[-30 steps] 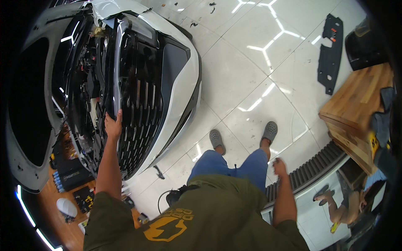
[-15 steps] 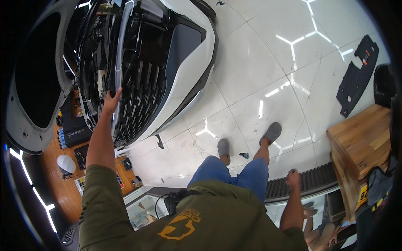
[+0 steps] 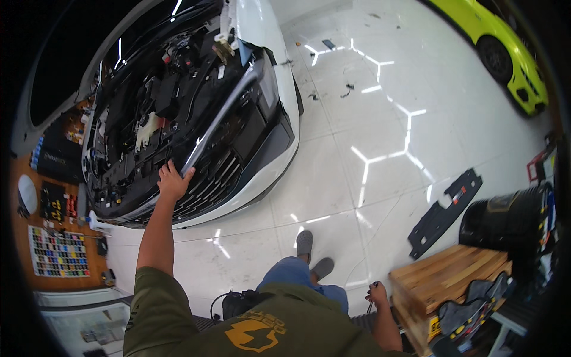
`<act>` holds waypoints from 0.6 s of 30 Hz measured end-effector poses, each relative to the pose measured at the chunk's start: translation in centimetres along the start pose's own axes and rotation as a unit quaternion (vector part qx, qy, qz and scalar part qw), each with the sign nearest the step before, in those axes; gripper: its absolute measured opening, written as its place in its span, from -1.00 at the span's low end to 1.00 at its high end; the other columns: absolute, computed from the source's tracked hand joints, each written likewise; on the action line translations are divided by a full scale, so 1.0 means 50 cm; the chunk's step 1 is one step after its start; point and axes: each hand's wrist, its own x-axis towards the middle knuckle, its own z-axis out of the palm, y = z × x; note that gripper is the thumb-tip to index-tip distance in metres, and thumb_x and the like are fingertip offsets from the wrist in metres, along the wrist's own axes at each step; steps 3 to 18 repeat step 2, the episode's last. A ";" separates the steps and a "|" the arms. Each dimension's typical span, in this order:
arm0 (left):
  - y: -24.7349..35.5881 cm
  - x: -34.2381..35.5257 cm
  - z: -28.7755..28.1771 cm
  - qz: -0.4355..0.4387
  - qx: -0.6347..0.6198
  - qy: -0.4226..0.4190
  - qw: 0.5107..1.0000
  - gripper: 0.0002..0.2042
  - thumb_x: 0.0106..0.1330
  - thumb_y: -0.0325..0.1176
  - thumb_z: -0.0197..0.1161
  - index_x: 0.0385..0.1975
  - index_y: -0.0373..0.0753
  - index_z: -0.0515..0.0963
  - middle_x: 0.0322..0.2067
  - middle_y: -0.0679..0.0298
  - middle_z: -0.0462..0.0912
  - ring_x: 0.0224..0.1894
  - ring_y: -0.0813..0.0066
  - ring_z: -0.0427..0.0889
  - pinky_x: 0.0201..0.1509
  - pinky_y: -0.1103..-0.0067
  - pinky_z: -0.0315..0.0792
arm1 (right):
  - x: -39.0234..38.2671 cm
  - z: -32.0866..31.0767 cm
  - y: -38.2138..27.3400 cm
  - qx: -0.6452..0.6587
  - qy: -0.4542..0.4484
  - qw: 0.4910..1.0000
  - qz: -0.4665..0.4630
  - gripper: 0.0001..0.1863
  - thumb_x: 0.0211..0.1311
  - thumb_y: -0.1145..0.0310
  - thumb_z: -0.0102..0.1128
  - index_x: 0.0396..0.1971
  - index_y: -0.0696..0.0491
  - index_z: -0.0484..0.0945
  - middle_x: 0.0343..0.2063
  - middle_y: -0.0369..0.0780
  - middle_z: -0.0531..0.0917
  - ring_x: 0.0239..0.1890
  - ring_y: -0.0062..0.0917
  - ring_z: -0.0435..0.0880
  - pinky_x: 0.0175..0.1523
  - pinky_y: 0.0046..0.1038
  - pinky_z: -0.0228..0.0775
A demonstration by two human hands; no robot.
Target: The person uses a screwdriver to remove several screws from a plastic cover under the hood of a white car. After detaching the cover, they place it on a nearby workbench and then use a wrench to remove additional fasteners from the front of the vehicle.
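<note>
My left hand (image 3: 173, 180) rests with fingers spread on the top edge of a white car's (image 3: 262, 27) front end. Its thumb lies by the end of a long silvery trim strip (image 3: 223, 116) above the black grille (image 3: 219, 181). The hood is raised, and the engine bay (image 3: 148, 110) lies exposed beyond that hand. Low at my right side, my right hand (image 3: 376, 293) is closed around a thin dark tool (image 3: 369, 307); its kind is too small to make out.
A black panel (image 3: 445, 214) lies on the glossy tile floor to the right. Nearer stand a wooden box (image 3: 443, 276) with a tool pouch (image 3: 476, 300) and a black drum-shaped container (image 3: 505, 217). A yellow-green car (image 3: 496, 53) is at the far right. Small dark pieces (image 3: 348, 90) litter the floor.
The view has swung, bringing more of the engine bay and the yellow-green car into sight. My feet have shifted closer together. My left hand stays at the car's front edge, its fingers now spread.
</note>
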 end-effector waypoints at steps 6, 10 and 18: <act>0.001 -0.004 0.007 0.001 0.007 0.010 1.000 0.00 0.17 0.45 -0.05 0.39 -0.28 -0.04 0.36 -0.15 0.00 0.42 -0.08 -0.05 0.28 -0.13 0.08 | -0.014 -0.080 -0.117 -0.011 0.007 1.000 -0.003 -0.69 0.24 0.40 0.02 -0.03 0.16 0.40 -0.50 -0.08 0.57 -0.64 -0.37 0.61 -0.62 -0.39 0.56; 0.001 -0.004 0.007 0.001 0.007 0.010 1.000 0.00 0.17 0.45 -0.05 0.39 -0.28 -0.04 0.36 -0.15 0.00 0.42 -0.08 -0.05 0.28 -0.13 0.08 | -0.014 -0.080 -0.117 -0.011 0.007 1.000 -0.003 -0.69 0.24 0.40 0.02 -0.03 0.16 0.40 -0.50 -0.08 0.57 -0.64 -0.37 0.61 -0.62 -0.39 0.56; 0.001 -0.004 0.007 0.001 0.007 0.010 1.000 0.00 0.17 0.45 -0.05 0.39 -0.28 -0.04 0.36 -0.15 0.00 0.42 -0.08 -0.05 0.28 -0.13 0.08 | -0.014 -0.080 -0.117 -0.011 0.007 1.000 -0.003 -0.69 0.24 0.40 0.02 -0.03 0.16 0.40 -0.50 -0.08 0.57 -0.64 -0.37 0.61 -0.62 -0.39 0.56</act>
